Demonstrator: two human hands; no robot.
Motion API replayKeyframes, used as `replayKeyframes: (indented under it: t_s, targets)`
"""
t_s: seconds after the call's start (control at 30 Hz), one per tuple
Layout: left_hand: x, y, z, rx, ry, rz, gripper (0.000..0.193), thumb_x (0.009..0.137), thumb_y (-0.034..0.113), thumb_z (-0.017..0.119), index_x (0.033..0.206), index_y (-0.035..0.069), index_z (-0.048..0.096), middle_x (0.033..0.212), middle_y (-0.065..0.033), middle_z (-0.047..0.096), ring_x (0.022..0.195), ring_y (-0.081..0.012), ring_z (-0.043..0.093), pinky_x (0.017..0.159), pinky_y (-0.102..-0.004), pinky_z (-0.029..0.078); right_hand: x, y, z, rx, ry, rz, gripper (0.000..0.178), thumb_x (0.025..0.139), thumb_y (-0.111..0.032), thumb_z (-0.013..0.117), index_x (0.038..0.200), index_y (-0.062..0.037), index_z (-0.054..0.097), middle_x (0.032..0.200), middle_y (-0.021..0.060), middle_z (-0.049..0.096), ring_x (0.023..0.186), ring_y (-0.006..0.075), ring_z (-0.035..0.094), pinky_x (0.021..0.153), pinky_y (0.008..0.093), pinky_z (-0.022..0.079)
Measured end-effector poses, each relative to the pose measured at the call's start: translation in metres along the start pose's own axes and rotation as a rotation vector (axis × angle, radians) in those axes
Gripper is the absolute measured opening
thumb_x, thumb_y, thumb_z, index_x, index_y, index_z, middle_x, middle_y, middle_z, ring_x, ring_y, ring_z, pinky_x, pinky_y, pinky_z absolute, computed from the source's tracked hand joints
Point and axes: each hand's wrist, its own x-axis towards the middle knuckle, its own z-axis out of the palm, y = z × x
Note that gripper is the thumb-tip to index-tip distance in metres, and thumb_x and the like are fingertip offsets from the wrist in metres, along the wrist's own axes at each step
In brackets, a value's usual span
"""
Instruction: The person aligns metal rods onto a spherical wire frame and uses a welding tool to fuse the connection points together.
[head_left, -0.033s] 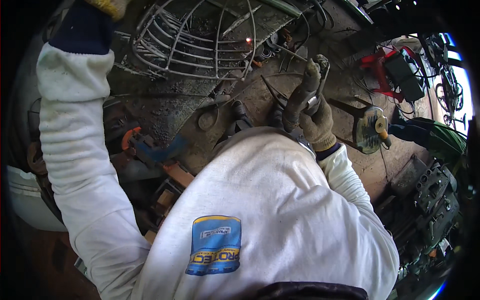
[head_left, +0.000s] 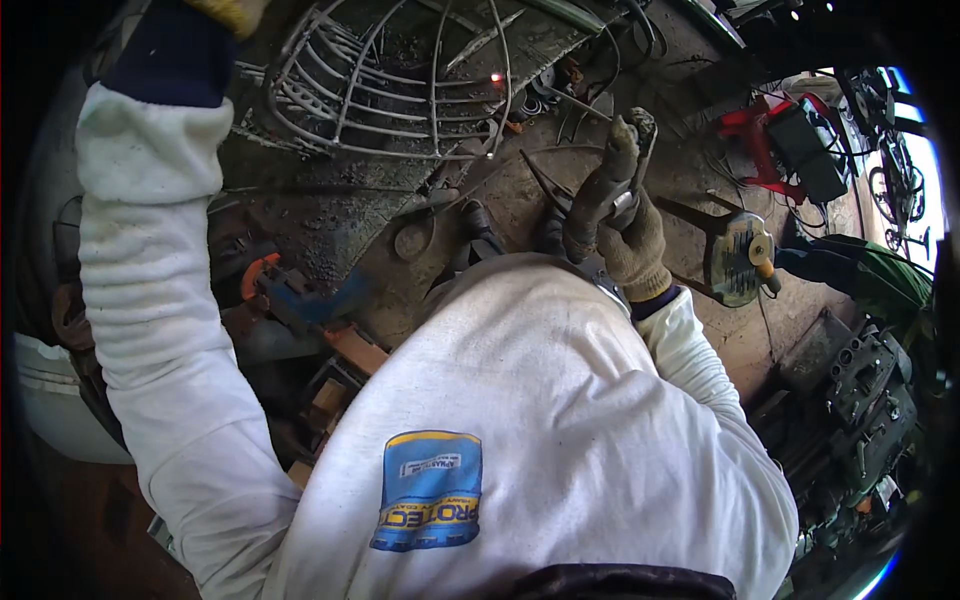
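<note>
My right hand [head_left: 635,250], in a knitted glove, is closed round a worn welding electrode holder [head_left: 605,190]. From the holder's jaws a thin electrode [head_left: 580,104] points up and left toward a cage-like frame of bent metal rods [head_left: 435,100]. A small spot glows red on the frame's right side, apart from the electrode's visible part. My left arm reaches to the upper left. Only part of my left hand [head_left: 232,12], in a yellowish glove, shows at the top edge; its fingers are out of sight.
A stool [head_left: 742,258] with a tool on it stands at right, near a red plastic stool [head_left: 765,150] bearing a dark box. Dark machinery [head_left: 850,400] lies lower right, beside a person's green clothing [head_left: 885,285]. An orange-and-blue tool [head_left: 300,290] lies left. Cables cross the floor.
My left hand and sleeve have shifted very slightly to the right, and the rod frame a little with them. My right hand keeps its place with the electrode holder.
</note>
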Motion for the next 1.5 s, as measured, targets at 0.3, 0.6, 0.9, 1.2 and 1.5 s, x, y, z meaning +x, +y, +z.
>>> replayKeyframes:
  t_s: [0.3,0.6,0.9,1.2,1.5]
  targets:
    - [0.012,0.017,-0.009,0.161,-0.111,-0.071,0.023,0.093,0.009,0.056,0.073,0.005,0.068,0.065,-0.0066,0.06,0.056,-0.0145,0.056,0.057,-0.0258,0.051,0.016,-0.003,0.017,-0.195,0.005,0.003,0.036,0.081,-0.019,0.075,0.109,-0.001,0.062,0.093,0.0134,0.071,0.084,0.0228,0.07,0.074,0.0344,0.054]
    - [0.031,0.013,-0.005,0.178,-0.017,0.068,0.018,0.08,0.014,0.065,0.064,0.008,0.071,0.066,-0.0071,0.064,0.061,-0.0201,0.062,0.058,-0.0311,0.051,0.025,-0.01,0.028,-0.339,-0.004,0.164,0.038,0.081,-0.024,0.075,0.109,-0.0018,0.063,0.091,0.0188,0.07,0.087,0.0311,0.072,0.074,0.038,0.054]
    - [0.025,0.021,-0.014,0.202,-0.009,0.019,0.015,0.079,0.014,0.065,0.068,0.009,0.073,0.07,-0.0077,0.066,0.064,-0.022,0.063,0.061,-0.0317,0.053,0.028,-0.012,0.029,-0.366,-0.006,0.159,0.039,0.081,-0.025,0.074,0.109,-0.0016,0.063,0.091,0.0189,0.07,0.085,0.0313,0.071,0.074,0.039,0.053]
    - [0.018,0.025,-0.021,0.008,-0.002,-0.061,0.013,0.08,0.013,0.065,0.072,0.009,0.074,0.078,-0.0097,0.068,0.069,-0.0227,0.065,0.064,-0.0319,0.054,0.032,-0.013,0.031,-0.391,-0.026,0.186,0.038,0.081,-0.027,0.075,0.108,-0.0019,0.063,0.091,0.0188,0.07,0.084,0.0315,0.07,0.074,0.0395,0.053]
    - [0.015,0.026,-0.018,0.003,0.007,-0.085,0.013,0.081,0.013,0.064,0.073,0.009,0.074,0.078,-0.0097,0.068,0.069,-0.0226,0.065,0.064,-0.0318,0.054,0.035,-0.019,0.034,-0.395,-0.024,0.223,0.038,0.081,-0.027,0.075,0.107,-0.0022,0.064,0.092,0.0184,0.07,0.085,0.031,0.07,0.074,0.0394,0.053]
